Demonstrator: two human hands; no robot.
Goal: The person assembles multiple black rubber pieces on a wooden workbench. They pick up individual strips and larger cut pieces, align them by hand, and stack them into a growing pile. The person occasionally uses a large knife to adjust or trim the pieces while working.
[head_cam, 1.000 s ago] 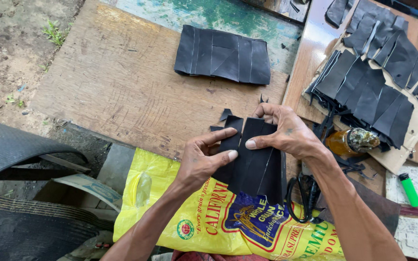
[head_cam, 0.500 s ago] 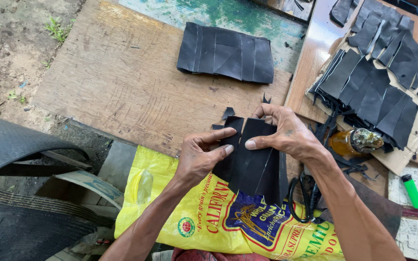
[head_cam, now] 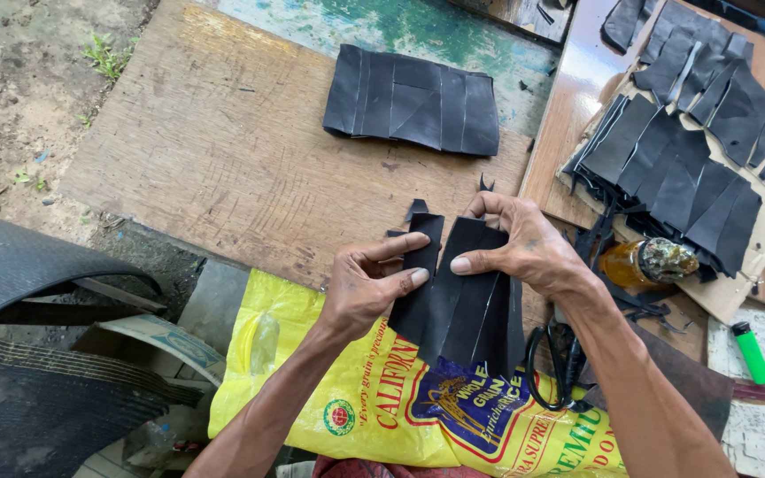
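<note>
Two hands pinching black rubber strips point(head_cam: 458, 305), left hand point(head_cam: 360, 288) gripping one edge, right hand point(head_cam: 533, 252) clamping the top, yellow sack point(head_cam: 312, 389) lying underneath

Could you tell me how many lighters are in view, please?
1: a green lighter lies at the right edge, beside the cardboard stacked with black rubber pieces; others may be hidden.

The person's right forearm point(head_cam: 657, 398) runs out of the bottom edge, and the left forearm point(head_cam: 258, 425) does too. The scissors point(head_cam: 552, 367) lie half hidden under the right wrist, only the handle loops showing. The yellow sack point(head_cam: 356, 407) is cut off below. The lower end of the black rubber strips point(head_cam: 462, 310) blends into the sack's dark print. The tyre point(head_cam: 28, 354) leaves the left edge.
</note>
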